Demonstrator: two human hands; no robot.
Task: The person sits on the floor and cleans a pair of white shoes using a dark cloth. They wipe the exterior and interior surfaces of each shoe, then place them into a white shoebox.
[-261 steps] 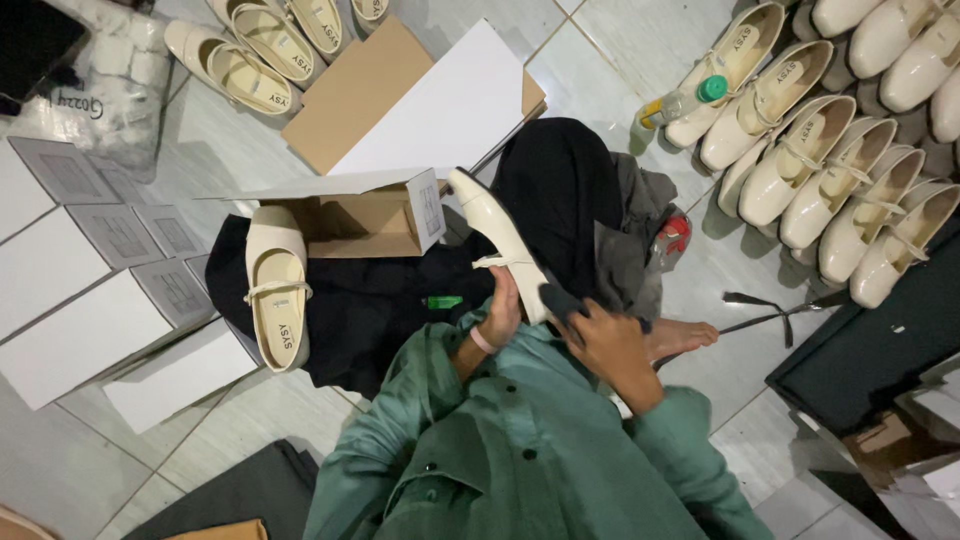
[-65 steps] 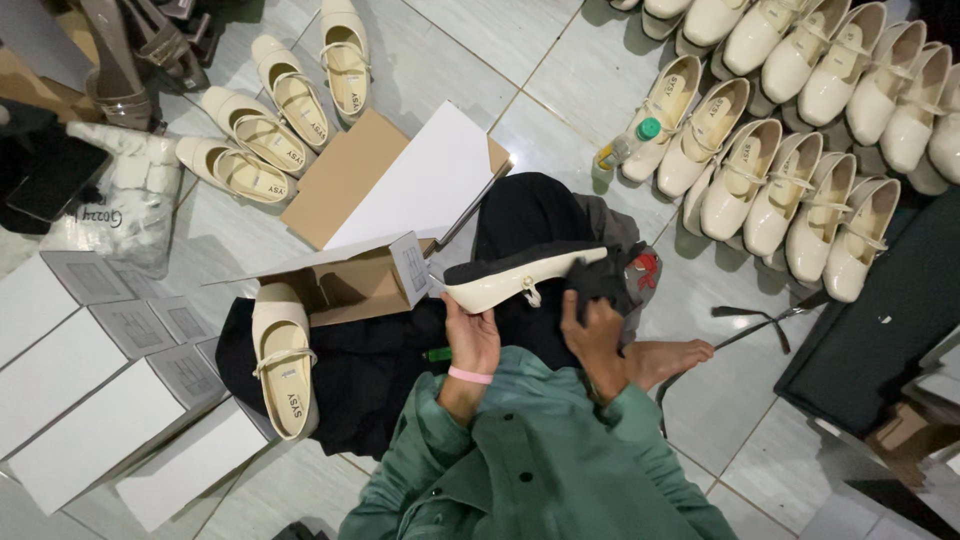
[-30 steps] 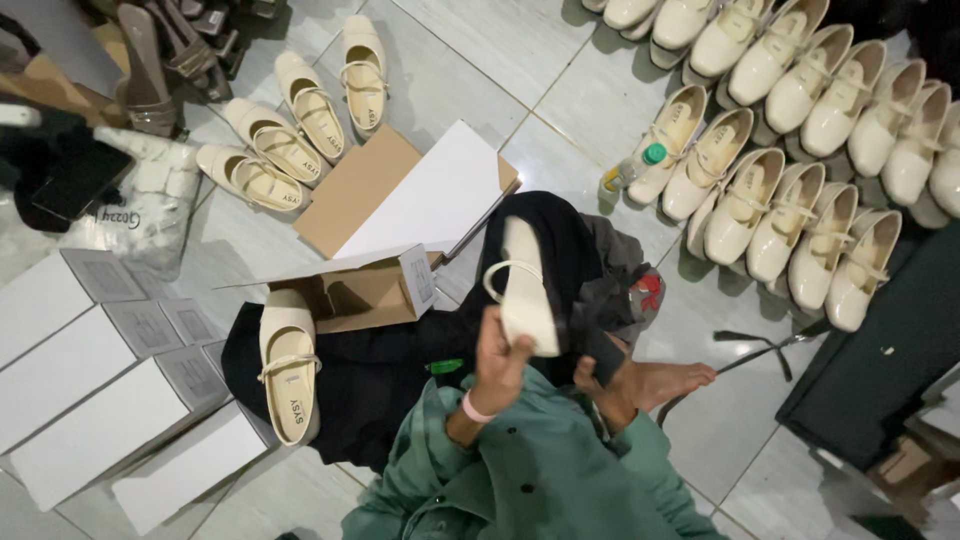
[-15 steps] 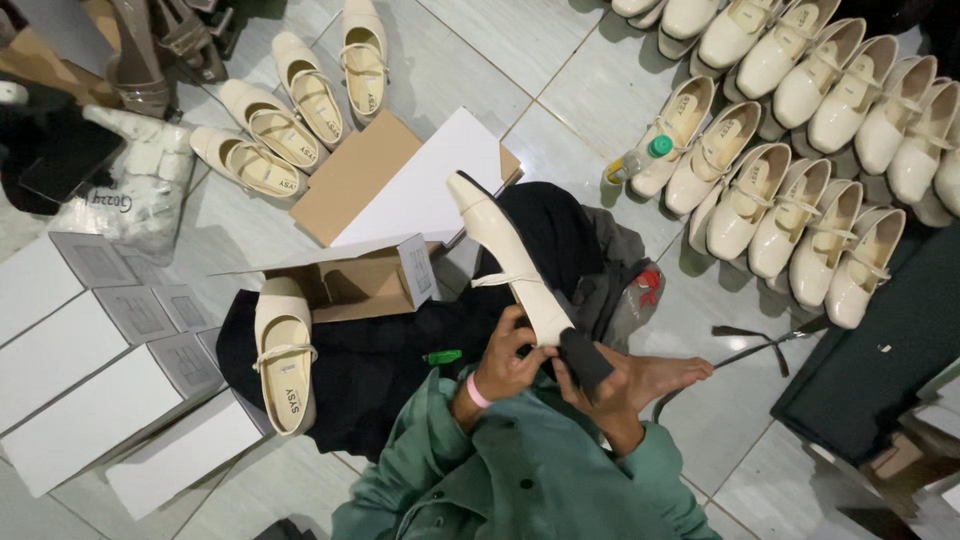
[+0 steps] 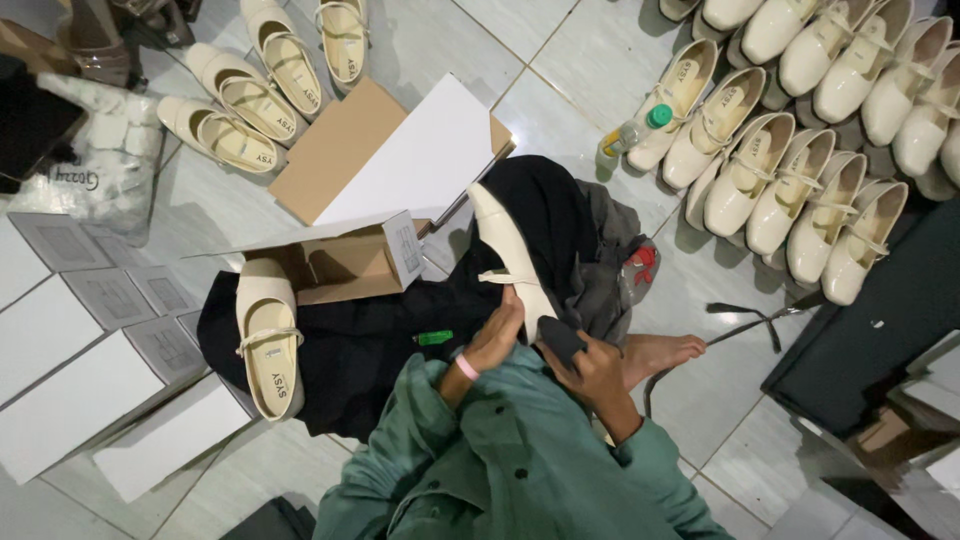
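Observation:
A cream strap shoe [image 5: 515, 255] is held over my lap, toe pointing away from me. My left hand [image 5: 497, 335], with a pink wristband, grips its side near the strap. My right hand [image 5: 590, 362] is closed on the shoe's dark heel end. Its matching cream shoe [image 5: 266, 335] lies on black cloth [image 5: 370, 345] to my left. An open brown cardboard shoebox [image 5: 340, 262] lies on its side just beyond that cloth. My green sleeves fill the bottom of the view.
Rows of cream shoes [image 5: 800, 130] stand at the upper right beside a small green-capped bottle [image 5: 630, 135]. More pairs [image 5: 260, 80] lie at the upper left. White boxes [image 5: 80, 370] are stacked at left, a box lid [image 5: 400, 150] lies ahead, my bare foot [image 5: 660, 352] rests right.
The shoe has turned in my hands from upright a second ago to slanted with the toe away. My right hand has come back onto its heel. The view has shifted slightly.

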